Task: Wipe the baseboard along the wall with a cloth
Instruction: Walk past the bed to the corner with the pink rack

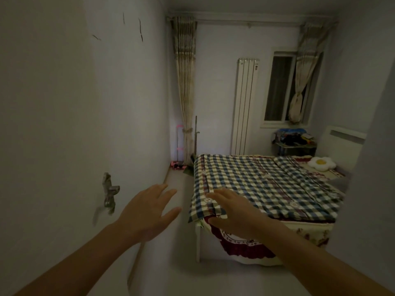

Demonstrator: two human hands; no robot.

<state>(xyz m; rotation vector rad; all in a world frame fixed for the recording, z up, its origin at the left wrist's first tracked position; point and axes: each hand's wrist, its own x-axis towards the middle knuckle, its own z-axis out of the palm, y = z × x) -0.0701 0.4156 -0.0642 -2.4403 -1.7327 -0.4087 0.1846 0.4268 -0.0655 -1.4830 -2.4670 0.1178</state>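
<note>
Both my hands are stretched out in front of me, empty, fingers straight and spread. My left hand [149,210] hovers over the narrow floor strip beside the left wall. My right hand [233,210] hovers in front of the near corner of the bed. The baseboard [165,175] runs along the foot of the left wall toward the far corner; its near stretch [134,265] shows below my left forearm. No cloth is in view.
A bed with a checked blanket [267,184] fills the right side, leaving a narrow aisle [181,189] along the wall. A door handle [110,192] sticks out at left. A curtain [187,103], a pink rack [178,150] and a broom stand in the far corner.
</note>
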